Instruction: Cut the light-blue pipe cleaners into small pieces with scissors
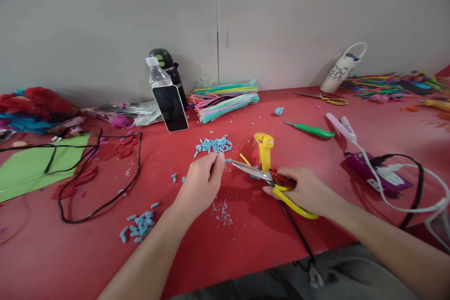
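Observation:
My left hand (206, 180) is closed in a pinch on a small blue piece (227, 161), its tip showing past the fingers. My right hand (300, 190) grips scissors (251, 168) with yellow and red handles, blades pointing left at the blue piece. Beyond my left hand lies a pile of short blue pieces (215, 144); a second blue pile (140, 226) is left of my left forearm. Tiny blue clippings (223, 213) are scattered between my hands. A yellow glue gun (264, 150) stands just behind the scissors.
A phone (171, 108) leans on bottles at the back. Pipe cleaner bundles (228, 103) lie beside it. Rightward are a green-handled knife (312, 130), other scissors (333, 99), a white tumbler (339, 74) and a purple power strip (376, 173). A black cable (140, 164) loops at left.

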{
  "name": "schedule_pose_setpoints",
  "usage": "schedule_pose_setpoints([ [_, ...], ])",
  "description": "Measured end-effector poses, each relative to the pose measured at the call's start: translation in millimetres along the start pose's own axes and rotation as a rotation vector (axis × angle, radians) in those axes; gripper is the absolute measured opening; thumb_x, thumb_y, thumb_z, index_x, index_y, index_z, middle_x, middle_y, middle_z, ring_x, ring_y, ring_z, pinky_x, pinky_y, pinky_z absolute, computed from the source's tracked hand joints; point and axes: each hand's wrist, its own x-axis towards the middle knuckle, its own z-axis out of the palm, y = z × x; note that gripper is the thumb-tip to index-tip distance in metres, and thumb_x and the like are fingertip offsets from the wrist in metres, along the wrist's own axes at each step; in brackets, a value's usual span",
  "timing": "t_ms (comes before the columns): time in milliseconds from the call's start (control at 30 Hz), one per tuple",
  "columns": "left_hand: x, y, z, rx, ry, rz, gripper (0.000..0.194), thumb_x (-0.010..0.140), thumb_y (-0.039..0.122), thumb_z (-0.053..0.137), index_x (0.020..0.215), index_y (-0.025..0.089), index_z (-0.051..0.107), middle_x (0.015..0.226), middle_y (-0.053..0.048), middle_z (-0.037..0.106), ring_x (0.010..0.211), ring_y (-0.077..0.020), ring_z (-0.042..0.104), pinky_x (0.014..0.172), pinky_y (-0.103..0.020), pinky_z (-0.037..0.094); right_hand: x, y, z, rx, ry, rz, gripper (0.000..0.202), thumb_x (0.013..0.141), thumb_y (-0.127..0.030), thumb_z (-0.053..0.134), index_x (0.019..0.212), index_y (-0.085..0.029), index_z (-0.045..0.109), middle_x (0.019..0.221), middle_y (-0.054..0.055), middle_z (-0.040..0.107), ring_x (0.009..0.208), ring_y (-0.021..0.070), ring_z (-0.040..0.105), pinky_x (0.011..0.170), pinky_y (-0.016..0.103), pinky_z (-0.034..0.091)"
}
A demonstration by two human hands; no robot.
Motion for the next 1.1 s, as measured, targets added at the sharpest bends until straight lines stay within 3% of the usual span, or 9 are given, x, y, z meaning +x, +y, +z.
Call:
schedule_pose_setpoints([
  [1100, 0.1, 2.9, -1.6, 0.009, -0.007, 0.009, 0.034, 0.096, 0.039, 0.033, 0.068, 0.018, 0.035, 0.06, 0.004, 0.036, 0.057, -0.0093, 0.032, 0.054, -0.024, 0.025, 2.3, -1.2, -1.6, -0.003, 0.02, -0.025, 0.041, 0.072, -0.054, 0.064, 0.059, -0.017, 0.051, 0.055, -0.004, 0.037, 0.053, 0.0084, 0.029, 0.046, 0.021, 0.021],
])
